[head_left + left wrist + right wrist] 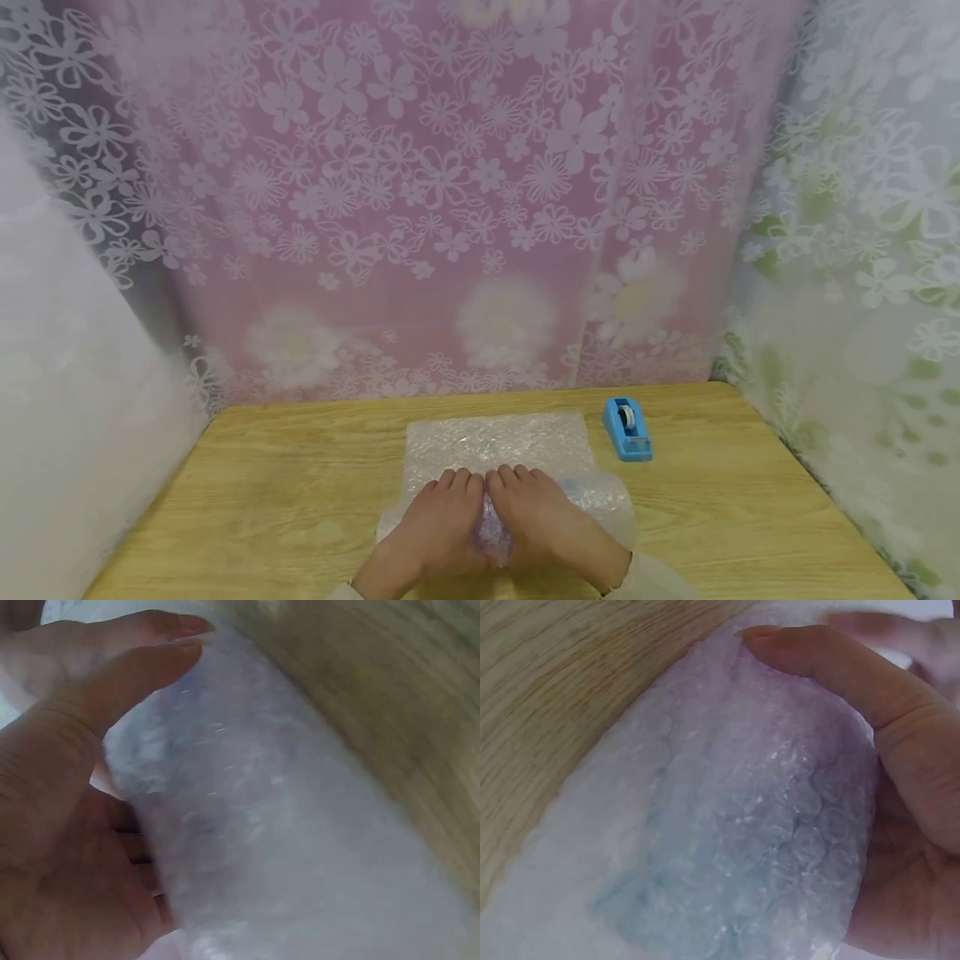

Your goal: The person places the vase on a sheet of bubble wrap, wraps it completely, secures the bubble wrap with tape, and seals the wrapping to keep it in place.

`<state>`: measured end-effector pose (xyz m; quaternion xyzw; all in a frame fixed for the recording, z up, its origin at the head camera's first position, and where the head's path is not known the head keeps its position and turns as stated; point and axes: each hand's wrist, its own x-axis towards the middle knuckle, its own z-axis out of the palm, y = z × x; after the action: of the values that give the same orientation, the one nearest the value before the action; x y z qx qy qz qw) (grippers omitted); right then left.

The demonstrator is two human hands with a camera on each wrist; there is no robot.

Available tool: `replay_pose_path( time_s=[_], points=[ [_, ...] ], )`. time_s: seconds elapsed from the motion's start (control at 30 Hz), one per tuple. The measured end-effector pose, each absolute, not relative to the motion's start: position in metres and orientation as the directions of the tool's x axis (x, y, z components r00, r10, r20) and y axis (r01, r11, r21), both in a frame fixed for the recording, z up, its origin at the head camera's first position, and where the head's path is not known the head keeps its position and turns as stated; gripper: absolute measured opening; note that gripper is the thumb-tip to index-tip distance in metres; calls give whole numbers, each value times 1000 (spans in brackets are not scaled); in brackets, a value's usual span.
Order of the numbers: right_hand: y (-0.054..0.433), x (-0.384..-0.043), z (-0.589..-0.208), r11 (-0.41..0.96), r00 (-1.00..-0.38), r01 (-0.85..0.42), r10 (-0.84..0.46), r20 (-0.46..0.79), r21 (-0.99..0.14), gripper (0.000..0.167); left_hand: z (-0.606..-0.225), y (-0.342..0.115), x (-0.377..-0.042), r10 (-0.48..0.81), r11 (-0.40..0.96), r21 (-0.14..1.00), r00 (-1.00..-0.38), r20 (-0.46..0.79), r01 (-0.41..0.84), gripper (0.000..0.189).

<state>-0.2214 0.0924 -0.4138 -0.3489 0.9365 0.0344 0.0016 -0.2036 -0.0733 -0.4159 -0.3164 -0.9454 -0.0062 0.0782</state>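
Observation:
A sheet of bubble wrap lies on the wooden table, its near part rolled round something that shows purple and bluish through the layers. My left hand and right hand grip this bubble-wrapped bundle side by side at its middle. In the left wrist view the left thumb presses the near face while the fingers curl behind. The right thumb lies likewise along the wrap in the right wrist view, close to the other thumb. What the wrap encloses is hidden by its layers.
A blue tape dispenser with a roll of tape stands on the table, right of the sheet's far corner. Flowered curtains, a pink one behind and pale ones at both sides, hang around the table.

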Motion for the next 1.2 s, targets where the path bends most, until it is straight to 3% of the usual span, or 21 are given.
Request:
replay_pose_path(
  time_s=[0.33, 0.5, 0.73, 0.97, 1.2],
  points=[
    [96, -230, -413, 769, -763, -638, -639, -101, -40, 84, -432, -66, -209, 582, 812, -126, -778, 235, 570, 82],
    [104, -240, -415, 752, -743, -643, -658, -119, -146, 86, -430, -63, -216, 591, 807, -151, -781, 200, 571, 83],
    [112, -251, -412, 696, -696, -635, -703, -143, -335, 74, -424, -62, -227, 589, 808, -72, -800, 112, 585, 79],
    [99, -260, -402, 705, -670, -630, -705, -232, -326, 61, -424, -73, -230, 569, 819, 53, -820, 63, 572, 74],
    [96, -267, -398, 712, -646, -587, -699, -307, -385, 60, -427, -78, -237, 570, 813, 131, -822, 22, 567, 71]
  ],
)
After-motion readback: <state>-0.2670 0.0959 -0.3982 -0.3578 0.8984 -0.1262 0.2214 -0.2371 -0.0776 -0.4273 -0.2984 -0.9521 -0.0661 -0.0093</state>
